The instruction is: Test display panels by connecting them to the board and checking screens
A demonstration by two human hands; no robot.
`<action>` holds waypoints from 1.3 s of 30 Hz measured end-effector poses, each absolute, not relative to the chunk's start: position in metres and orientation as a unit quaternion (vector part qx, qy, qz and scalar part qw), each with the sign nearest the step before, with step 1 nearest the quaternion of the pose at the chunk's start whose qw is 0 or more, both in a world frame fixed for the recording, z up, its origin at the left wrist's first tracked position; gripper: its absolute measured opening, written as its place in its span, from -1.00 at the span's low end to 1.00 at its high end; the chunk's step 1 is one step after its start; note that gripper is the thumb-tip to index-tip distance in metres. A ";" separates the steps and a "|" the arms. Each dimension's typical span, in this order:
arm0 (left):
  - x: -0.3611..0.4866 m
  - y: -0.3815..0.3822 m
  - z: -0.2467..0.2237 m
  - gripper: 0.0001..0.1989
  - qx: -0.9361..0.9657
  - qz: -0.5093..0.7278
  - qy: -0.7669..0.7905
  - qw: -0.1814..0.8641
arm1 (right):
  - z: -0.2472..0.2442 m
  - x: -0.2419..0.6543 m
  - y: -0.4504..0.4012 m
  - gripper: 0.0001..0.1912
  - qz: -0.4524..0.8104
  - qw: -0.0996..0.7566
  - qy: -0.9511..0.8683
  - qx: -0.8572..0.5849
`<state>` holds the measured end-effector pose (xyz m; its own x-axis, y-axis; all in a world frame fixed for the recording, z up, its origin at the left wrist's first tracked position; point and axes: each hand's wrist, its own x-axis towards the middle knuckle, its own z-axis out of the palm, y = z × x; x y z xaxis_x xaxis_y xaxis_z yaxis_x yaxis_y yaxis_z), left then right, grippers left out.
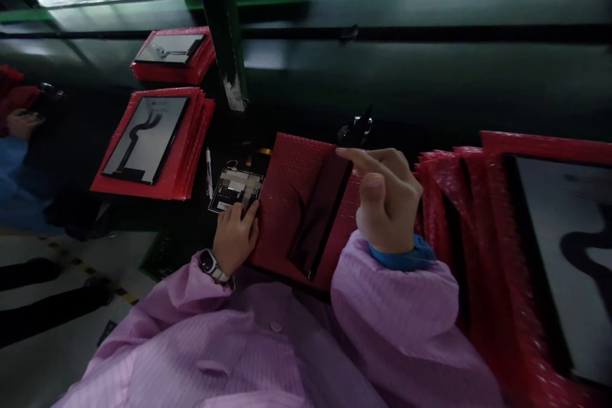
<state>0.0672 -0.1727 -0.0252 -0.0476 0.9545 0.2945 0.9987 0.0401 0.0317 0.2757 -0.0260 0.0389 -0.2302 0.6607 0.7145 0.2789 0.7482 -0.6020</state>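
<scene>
The red bubble sleeve [287,172] lies at the near edge of the surface [275,116], with a dark panel [319,226] slanting across it; whether the panel is partly inside cannot be determined. The right hand [389,197] extends its index finger to the panel's far end, thumb raised well apart; nothing shows in that grip. The left hand [235,236] rests with fingers loosely spread where the sleeve's left edge meets the circuit board [238,186]; its grip encloses nothing visible. A pen [209,173] lies just beyond the board's left side. The step in hand appears to be handling panel and sleeve together. Recommended practice: steady the sleeve flat, handle the panel by its edges, avoid pressing the glossy face, and keep left-hand pressure off the board.
</scene>
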 end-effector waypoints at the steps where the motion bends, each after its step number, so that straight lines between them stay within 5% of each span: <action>1: 0.068 -0.172 -0.025 -0.61 -0.683 -0.111 -0.715 0.100 | 0.039 0.276 -0.026 -0.47 0.177 0.539 -0.764 -0.308; 14: 0.063 -0.176 -0.023 -0.57 -0.697 -0.187 -0.688 0.074 | 0.045 0.279 -0.029 -0.43 0.200 0.503 -0.777 -0.322; 21: 0.059 -0.177 -0.024 -0.62 -0.743 -0.198 -0.636 0.062 | 0.069 0.304 -0.046 -0.76 0.312 0.389 -0.736 -0.458; 26: 0.061 -0.174 -0.026 -0.63 -0.742 -0.198 -0.638 0.052 | 0.078 0.332 -0.055 -0.66 0.357 0.378 -0.599 -0.609; 33: 0.059 -0.168 -0.025 -0.64 -0.778 -0.225 -0.584 0.052 | 0.056 0.318 -0.042 -0.58 0.466 0.492 -0.479 -0.558; 39: 0.056 -0.164 -0.025 -0.59 -0.774 -0.223 -0.592 0.014 | 0.001 0.298 -0.016 -0.43 0.593 0.409 -0.457 -0.522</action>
